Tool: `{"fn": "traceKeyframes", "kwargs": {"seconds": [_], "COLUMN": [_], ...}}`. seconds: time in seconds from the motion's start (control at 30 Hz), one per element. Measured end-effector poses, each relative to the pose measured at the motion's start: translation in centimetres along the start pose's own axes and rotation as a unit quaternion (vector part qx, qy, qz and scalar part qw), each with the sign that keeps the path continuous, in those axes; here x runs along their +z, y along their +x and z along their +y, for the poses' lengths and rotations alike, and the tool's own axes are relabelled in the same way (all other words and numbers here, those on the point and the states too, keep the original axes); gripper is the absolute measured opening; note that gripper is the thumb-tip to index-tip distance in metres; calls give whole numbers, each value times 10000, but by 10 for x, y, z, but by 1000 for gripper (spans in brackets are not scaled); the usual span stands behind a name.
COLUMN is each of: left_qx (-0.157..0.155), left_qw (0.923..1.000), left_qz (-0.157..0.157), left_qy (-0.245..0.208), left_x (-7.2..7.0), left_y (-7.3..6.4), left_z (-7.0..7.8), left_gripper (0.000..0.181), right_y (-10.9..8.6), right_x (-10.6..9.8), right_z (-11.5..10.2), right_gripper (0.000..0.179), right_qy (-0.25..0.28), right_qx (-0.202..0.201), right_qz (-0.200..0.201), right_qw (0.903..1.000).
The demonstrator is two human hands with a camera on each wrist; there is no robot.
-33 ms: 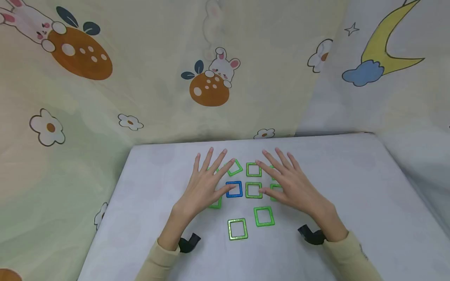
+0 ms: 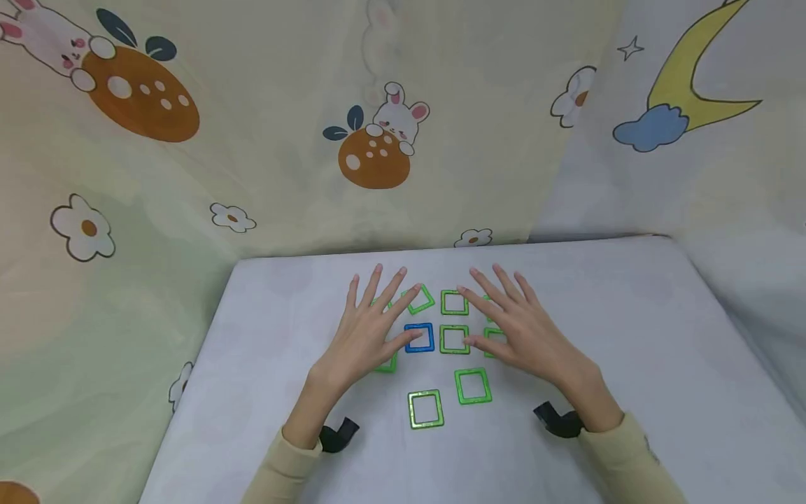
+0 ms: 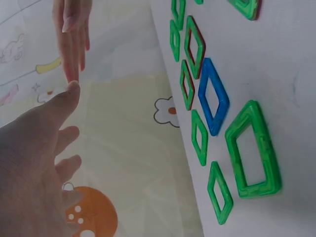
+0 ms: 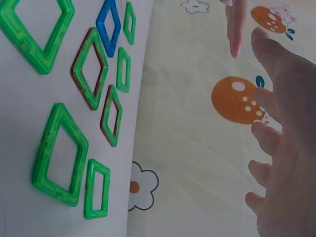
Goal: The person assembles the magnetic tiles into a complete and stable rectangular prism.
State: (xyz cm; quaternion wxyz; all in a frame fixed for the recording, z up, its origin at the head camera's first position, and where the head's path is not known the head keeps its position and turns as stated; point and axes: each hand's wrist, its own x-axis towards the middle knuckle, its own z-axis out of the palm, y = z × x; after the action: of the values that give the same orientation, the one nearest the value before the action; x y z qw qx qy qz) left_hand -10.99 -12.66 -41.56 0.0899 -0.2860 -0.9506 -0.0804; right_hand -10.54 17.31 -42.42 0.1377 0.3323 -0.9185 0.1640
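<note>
Both hands are spread with fingers straight, palms down, above a group of square plastic frames. My left hand (image 2: 364, 334) is over the group's left side and partly covers some green frames. Its thumb tip overlaps a blue square frame (image 2: 418, 326) in the head view. Over the right side is my right hand (image 2: 531, 339), hiding parts of other green frames. Between the hands lie a green frame (image 2: 454, 351) and another green frame (image 2: 455, 313) behind it. Both wrist views show the left hand (image 3: 29, 143) and right hand (image 4: 291, 133) raised off the table, holding nothing.
Nearer the front of the white table (image 2: 252, 420) lie two more green frames, a left one (image 2: 426, 425) and a right one (image 2: 474, 401). A patterned cloth (image 2: 283, 105) with rabbits and flowers hangs behind the table. Black straps show at both wrists.
</note>
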Motion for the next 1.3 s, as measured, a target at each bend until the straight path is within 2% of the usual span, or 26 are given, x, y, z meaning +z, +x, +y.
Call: {"fn": "traceKeyframes", "kwargs": {"seconds": [0.13, 0.3, 0.53, 0.8, 1.07, 1.3], "left_qx": [57, 128, 117, 12, 126, 27], "left_qw": [10000, 9999, 9998, 9987, 9976, 9903], "left_qz": [39, -71, -65, -102, -24, -154], "left_qy": [51, 40, -114, -490, -682, -1382], "left_x": [-1, 1, 8, 17, 25, 32], "left_y": [-1, -6, -10, -10, -10, -7], "left_z": [0, 3, 4, 7, 11, 14], "left_gripper": [72, 73, 75, 76, 77, 74], "right_y": [-1, -8, -14, -10, -9, -10], "right_x": [-1, -1, 2, 3, 9, 14], "right_z": [-1, -2, -3, -6, -10, -12], "right_gripper": [76, 75, 75, 81, 84, 83], "right_qy": [-6, 74, 152, 575, 849, 1001], "right_qx": [43, 162, 238, 415, 365, 480], "right_qz": [-15, -115, -192, 18, 209, 163], "right_qw": [10000, 9998, 9994, 9975, 9955, 9937]}}
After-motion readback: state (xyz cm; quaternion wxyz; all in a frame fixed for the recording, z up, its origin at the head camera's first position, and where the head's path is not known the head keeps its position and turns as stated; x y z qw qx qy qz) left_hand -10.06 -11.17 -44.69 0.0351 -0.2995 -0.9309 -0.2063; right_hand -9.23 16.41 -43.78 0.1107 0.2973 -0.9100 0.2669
